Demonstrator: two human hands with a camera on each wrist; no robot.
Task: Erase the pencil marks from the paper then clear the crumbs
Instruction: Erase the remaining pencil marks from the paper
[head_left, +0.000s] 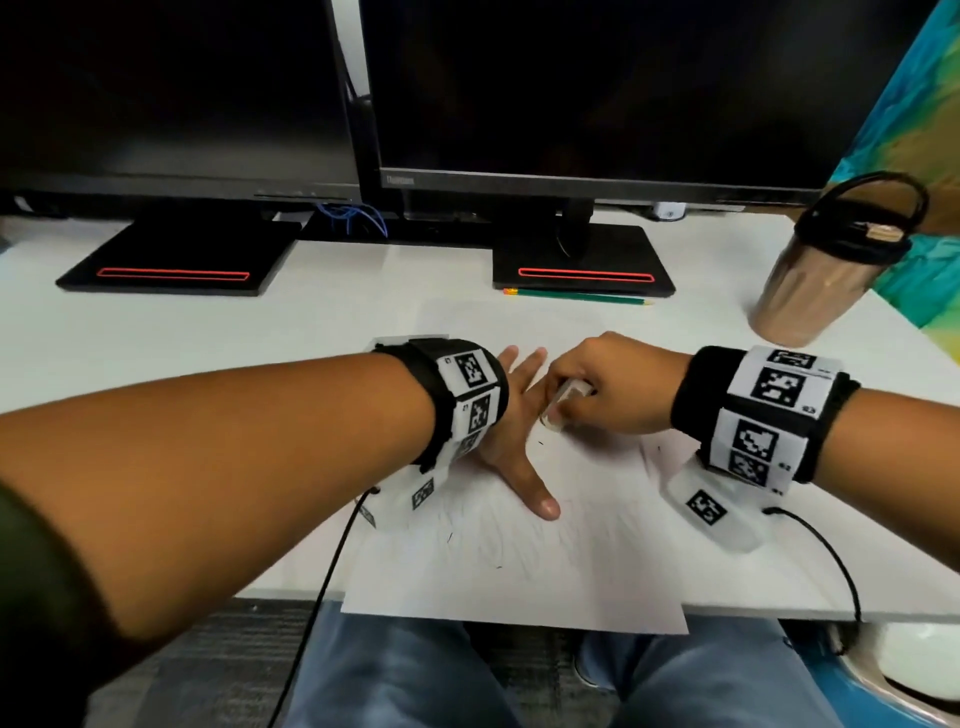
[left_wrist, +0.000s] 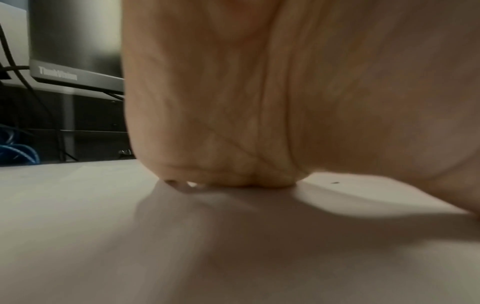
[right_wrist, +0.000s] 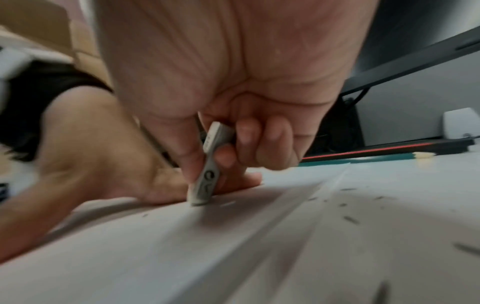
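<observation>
A white sheet of paper (head_left: 519, 571) lies on the desk, its near edge hanging over the front. Faint pencil marks (head_left: 519, 540) cover its lower middle. My left hand (head_left: 511, 415) presses flat on the paper with fingers spread and thumb pointing toward me. My right hand (head_left: 597, 384) pinches a grey-white eraser (head_left: 561, 402) just right of the left hand. In the right wrist view the eraser (right_wrist: 207, 174) stands nearly upright with its lower end on the paper (right_wrist: 233, 257). Dark crumbs (right_wrist: 350, 219) lie scattered to its right. The left wrist view shows only my palm (left_wrist: 259, 102).
Two dark monitors (head_left: 597, 93) on black bases (head_left: 582, 265) stand at the back. A green pencil (head_left: 576, 296) lies before the right base. A metal tumbler (head_left: 815, 280) with a black lid sits at the right. Cables trail off the desk's front edge (head_left: 779, 608).
</observation>
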